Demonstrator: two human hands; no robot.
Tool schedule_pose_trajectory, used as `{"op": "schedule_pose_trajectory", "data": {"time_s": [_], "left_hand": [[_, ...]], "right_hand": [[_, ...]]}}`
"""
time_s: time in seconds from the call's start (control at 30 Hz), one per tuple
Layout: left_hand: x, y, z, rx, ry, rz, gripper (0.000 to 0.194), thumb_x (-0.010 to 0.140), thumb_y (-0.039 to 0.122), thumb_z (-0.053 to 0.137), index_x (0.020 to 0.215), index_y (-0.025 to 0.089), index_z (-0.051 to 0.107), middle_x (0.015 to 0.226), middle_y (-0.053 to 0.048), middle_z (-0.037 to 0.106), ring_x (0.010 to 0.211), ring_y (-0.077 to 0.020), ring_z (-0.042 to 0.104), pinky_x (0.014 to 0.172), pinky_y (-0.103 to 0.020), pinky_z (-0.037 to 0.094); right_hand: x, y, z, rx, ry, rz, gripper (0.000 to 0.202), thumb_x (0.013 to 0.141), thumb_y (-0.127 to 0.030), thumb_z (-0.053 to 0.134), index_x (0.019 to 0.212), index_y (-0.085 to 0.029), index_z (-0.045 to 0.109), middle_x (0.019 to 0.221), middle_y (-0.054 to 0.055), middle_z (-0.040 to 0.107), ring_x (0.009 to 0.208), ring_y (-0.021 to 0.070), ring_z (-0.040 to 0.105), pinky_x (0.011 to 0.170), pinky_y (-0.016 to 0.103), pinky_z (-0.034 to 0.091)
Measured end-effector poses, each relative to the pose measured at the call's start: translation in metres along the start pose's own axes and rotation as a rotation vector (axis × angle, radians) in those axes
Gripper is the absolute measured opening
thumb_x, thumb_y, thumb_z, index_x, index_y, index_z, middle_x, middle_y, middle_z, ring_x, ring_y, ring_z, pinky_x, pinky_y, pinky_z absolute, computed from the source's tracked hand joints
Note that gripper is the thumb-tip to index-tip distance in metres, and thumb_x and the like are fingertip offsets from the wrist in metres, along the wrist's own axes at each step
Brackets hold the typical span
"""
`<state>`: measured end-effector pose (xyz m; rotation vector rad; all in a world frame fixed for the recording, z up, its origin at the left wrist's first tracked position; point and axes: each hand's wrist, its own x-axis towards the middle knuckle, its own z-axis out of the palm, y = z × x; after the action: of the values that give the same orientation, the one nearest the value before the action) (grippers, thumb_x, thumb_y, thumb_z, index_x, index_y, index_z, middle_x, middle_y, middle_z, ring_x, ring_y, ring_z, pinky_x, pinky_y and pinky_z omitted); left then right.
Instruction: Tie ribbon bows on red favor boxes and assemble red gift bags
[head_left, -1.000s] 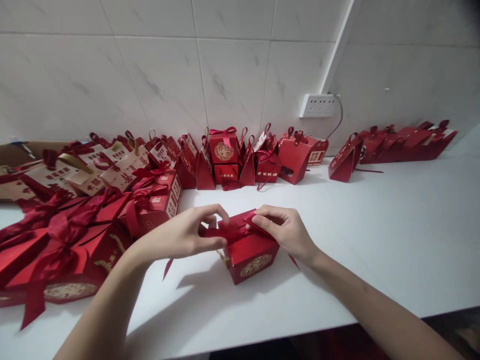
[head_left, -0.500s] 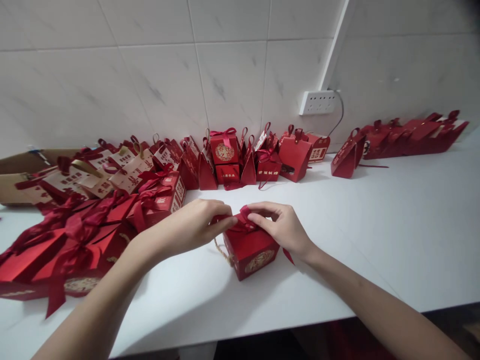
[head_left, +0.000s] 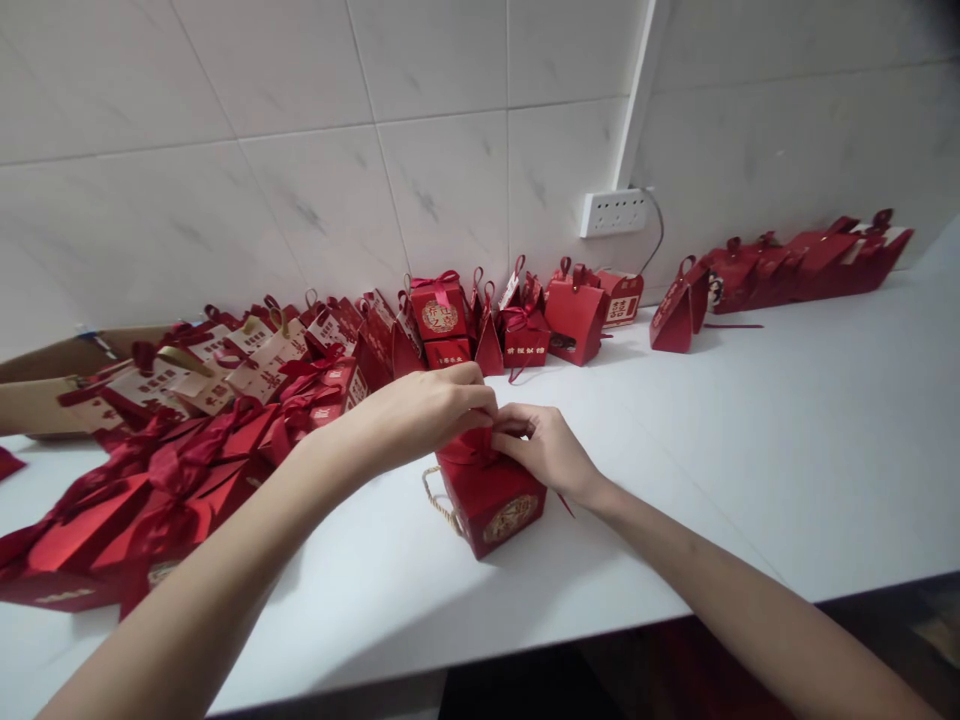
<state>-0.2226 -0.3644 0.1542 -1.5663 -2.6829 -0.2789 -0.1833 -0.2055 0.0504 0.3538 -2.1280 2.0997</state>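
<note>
A red gift box [head_left: 491,505] with a gold round emblem stands on the white table, a twisted cord handle [head_left: 441,500] hanging at its left side. Above its top, my left hand [head_left: 450,405] pinches a red ribbon [head_left: 474,440] and holds part of it raised. My right hand [head_left: 544,448] is closed on the same ribbon at the top right of the box, its thumb and fingers pressed together. The fingers hide the middle of the ribbon. One ribbon end pokes out below my right hand.
Red boxes with ribbon bows [head_left: 176,470] crowd the left of the table [head_left: 750,450]. Small red boxes [head_left: 577,315] line the tiled wall, below a white power strip [head_left: 613,213]. A cardboard box [head_left: 37,405] sits far left.
My left hand has risen slightly and moved right, lifting a stretch of ribbon above the box. My right hand stays near the ribbon's centre. The camera view has shifted a little.
</note>
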Motion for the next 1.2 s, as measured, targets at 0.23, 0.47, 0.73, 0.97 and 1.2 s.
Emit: {"op": "schedule_pose_trajectory", "data": {"time_s": [0.23,0.47,0.73,0.97,1.2], "left_hand": [[0.008,-0.035,0.035,-0.337,0.161,-0.158,0.009,0.080,0.024,0.055,0.082,0.018,0.061,0.079,0.000,0.065,0.070,-0.0122,0.057,0.066,-0.021,0.042],[-0.001,-0.038,0.071,-0.607,0.243,-0.229,0.012,0.077,0.027,0.059,0.073,0.016,0.060,0.073,-0.002,0.064,0.069,-0.0127,0.055,0.062,-0.021,0.042],[-0.018,-0.026,0.073,-0.688,0.278,-0.253,0.017,0.078,0.031,0.059,0.074,0.015,0.066,0.083,-0.005,0.064,0.078,-0.0156,0.056,0.070,-0.025,0.042],[-0.022,-0.010,0.073,-0.782,0.239,-0.313,0.026,0.081,0.037,0.055,0.071,0.014,0.061,0.078,-0.004,0.061,0.075,-0.0147,0.054,0.067,-0.025,0.042],[-0.020,-0.008,0.085,-0.998,0.377,-0.376,0.025,0.080,0.041,0.059,0.080,0.016,0.052,0.073,0.000,0.059,0.066,-0.0112,0.054,0.061,-0.022,0.043]], "right_hand": [[0.001,0.001,0.000,0.164,-0.009,0.145,0.032,0.064,-0.029,0.075,0.077,-0.021,0.047,0.069,-0.002,0.070,0.062,0.0138,0.064,0.056,0.023,0.044],[0.002,0.003,0.001,0.226,0.000,0.136,0.038,0.061,-0.035,0.077,0.074,-0.021,0.044,0.066,-0.003,0.068,0.060,0.0131,0.063,0.057,0.024,0.044],[-0.001,0.003,0.003,0.094,0.117,0.001,0.025,0.070,-0.028,0.068,0.076,-0.021,0.045,0.070,-0.003,0.064,0.064,0.0117,0.060,0.064,0.026,0.046],[-0.006,0.003,0.004,-0.081,0.184,-0.126,0.017,0.072,-0.025,0.065,0.073,-0.021,0.049,0.075,0.000,0.062,0.074,0.0146,0.062,0.071,0.030,0.051],[-0.006,0.004,0.004,-0.133,0.162,-0.213,0.012,0.073,-0.021,0.062,0.074,-0.021,0.050,0.072,-0.001,0.061,0.071,0.0137,0.062,0.070,0.029,0.052]]}}
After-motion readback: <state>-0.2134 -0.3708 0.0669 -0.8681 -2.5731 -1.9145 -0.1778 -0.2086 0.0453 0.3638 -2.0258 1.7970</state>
